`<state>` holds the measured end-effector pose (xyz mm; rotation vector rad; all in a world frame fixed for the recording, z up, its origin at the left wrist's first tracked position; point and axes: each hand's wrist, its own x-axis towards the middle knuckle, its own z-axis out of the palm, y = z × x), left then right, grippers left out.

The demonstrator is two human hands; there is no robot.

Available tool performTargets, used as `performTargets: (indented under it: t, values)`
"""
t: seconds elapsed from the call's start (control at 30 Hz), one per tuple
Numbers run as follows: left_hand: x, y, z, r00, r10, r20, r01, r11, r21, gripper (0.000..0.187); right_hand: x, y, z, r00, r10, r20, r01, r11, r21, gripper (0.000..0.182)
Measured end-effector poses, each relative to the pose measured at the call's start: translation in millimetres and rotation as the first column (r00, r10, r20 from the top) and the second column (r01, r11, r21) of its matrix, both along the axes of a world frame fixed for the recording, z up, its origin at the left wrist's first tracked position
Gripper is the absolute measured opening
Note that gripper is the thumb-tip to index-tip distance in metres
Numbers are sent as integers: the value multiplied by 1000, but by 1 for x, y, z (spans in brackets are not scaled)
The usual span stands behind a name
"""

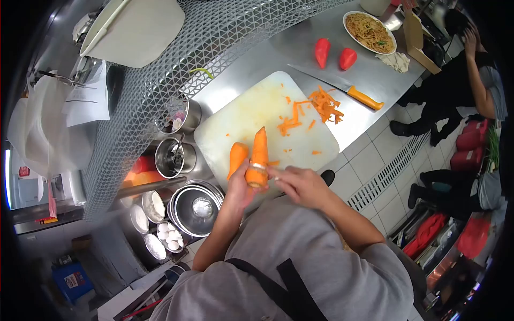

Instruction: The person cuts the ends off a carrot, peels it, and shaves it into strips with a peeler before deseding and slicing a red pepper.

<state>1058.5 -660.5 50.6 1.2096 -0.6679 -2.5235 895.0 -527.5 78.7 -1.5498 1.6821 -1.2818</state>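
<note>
My left hand (242,187) grips the thick end of a carrot (260,143), which points away from me over the white cutting board (225,125). A second carrot (237,157) lies on the board just left of it. My right hand (304,186) is closed on a peeler (258,166), mostly covered by the fingers, its pale head lying across the carrot near the thick end. Orange peelings (292,122) are scattered over the board, with a bigger heap (325,104) at its right edge. A knife (365,98) with an orange handle rests beyond that heap.
Two red peppers (322,52) and a plate of noodles (369,33) stand farther along the steel counter (267,53). Metal pots (175,157), nested bowls (196,208) and a bowl of eggs (169,236) are at left. Other people (471,80) stand across the aisle at right.
</note>
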Motion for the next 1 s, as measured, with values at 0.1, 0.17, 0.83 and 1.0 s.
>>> performTargets:
  t: [0.1, 0.17, 0.83, 1.0]
  values:
    - [-2, 1, -2, 997, -38, -74, 36, 999, -19, 51, 2, 13, 14, 976, 130, -175, -104, 983, 152, 35]
    - [-10, 5, 5, 998, -23, -59, 24, 1000, 5, 49, 2, 15, 12, 967, 129, -222, -108, 989, 102, 34]
    - [-5, 5, 8, 999, 42, -17, -42, 999, 5, 47, 1, 8, 6, 996, 64, -61, -65, 998, -14, 29]
    - [-15, 7, 9, 998, 59, 15, -60, 998, 18, 50, -1, 11, 11, 977, 100, -187, -90, 994, 62, 33]
